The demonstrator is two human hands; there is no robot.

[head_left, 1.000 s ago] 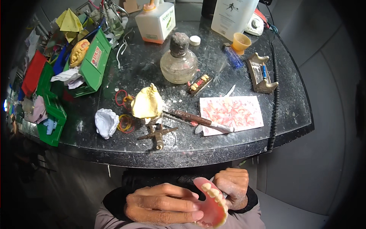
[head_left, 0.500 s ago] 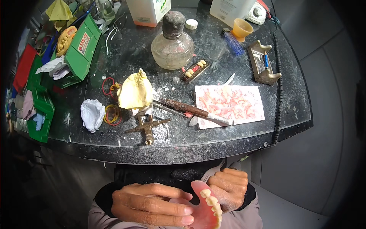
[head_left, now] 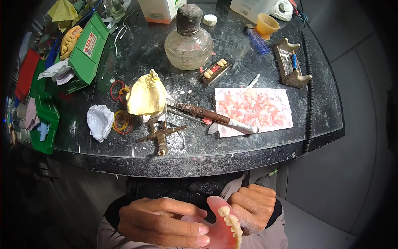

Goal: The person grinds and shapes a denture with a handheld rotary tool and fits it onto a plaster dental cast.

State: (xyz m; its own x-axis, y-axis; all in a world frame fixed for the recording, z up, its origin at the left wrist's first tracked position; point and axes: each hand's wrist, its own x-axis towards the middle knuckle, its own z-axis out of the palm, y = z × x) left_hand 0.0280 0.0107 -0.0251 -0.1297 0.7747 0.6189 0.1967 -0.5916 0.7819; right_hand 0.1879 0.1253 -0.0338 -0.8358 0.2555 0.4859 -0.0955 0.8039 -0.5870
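Note:
In front of my lap, below the table edge, is a denture (head_left: 222,222) with a pink base and a row of cream teeth along its right side. My left hand (head_left: 161,222) holds it, fingertips lying on the pink inner surface; the thumb is hidden. My right hand (head_left: 253,207) is curled closed against the toothed side, partly covered by the denture. What its fingers grip, if anything, is hidden. On the table ahead, a yellow plaster cast (head_left: 146,95) sits on a brass articulator (head_left: 161,139). A wooden-handled knife (head_left: 207,114) rests partly on a pink-smeared white slab (head_left: 255,110).
A glass spirit lamp (head_left: 188,50) stands at the back centre, near a tooth strip (head_left: 214,72). To the right are a blue lighter (head_left: 257,40), an orange cup (head_left: 267,25), a tool holder (head_left: 291,64) and a black cord (head_left: 310,99). Green bins (head_left: 89,54) and a white cast (head_left: 100,123) lie left.
The view has shifted slightly, so the tabletop things sit a little higher. My right hand has moved a little to the right; the left keeps its hold on the denture.

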